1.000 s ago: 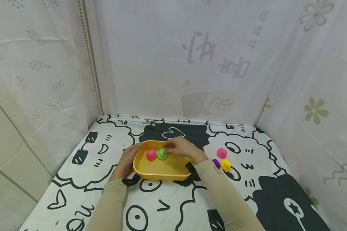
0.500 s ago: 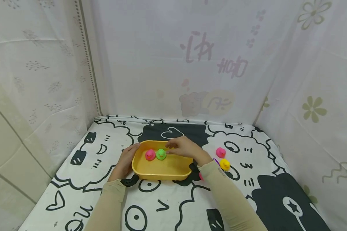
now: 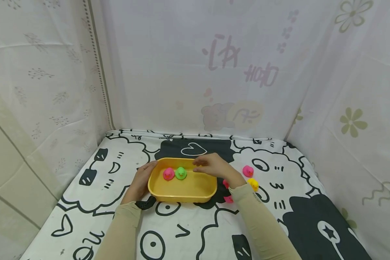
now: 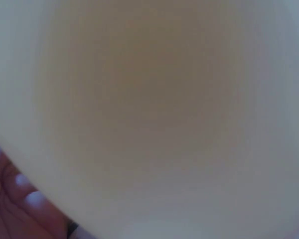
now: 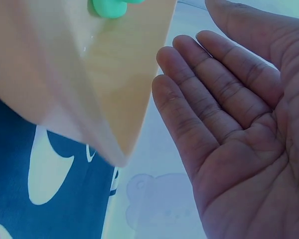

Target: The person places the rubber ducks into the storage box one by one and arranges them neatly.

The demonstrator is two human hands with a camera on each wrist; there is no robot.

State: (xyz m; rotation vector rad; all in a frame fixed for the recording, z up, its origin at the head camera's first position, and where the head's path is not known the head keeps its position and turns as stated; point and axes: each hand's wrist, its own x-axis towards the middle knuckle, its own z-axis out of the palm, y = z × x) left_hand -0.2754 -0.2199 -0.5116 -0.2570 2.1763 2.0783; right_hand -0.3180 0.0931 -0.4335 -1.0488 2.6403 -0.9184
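Observation:
My left hand (image 3: 140, 182) holds the left side of a yellow plastic tray (image 3: 188, 199), its fingertips at the far left corner of the rim. A blurred wall of the tray fills most of the left wrist view, with some fingers showing at the lower left. Inside the tray a pink rubber duck (image 3: 168, 174) and a green rubber duck (image 3: 181, 173) sit side by side. Over the tray's far right part is my right hand (image 3: 212, 168), holding nothing. The right wrist view shows its palm and loosely straight fingers (image 5: 182, 117) beside the rim.
Right of the tray lie another pink duck (image 3: 248, 171) and a yellow duck (image 3: 253, 184). More pink pieces (image 3: 228, 199) show partly behind the right wrist. A black-and-white cartoon cloth (image 3: 169, 231) covers the surface, with pale curtains (image 3: 169, 72) behind and at the sides.
My right hand has drawn away from the green duck, moving right toward the tray's right side. Left hand, tray and both ducks in it stay about the same.

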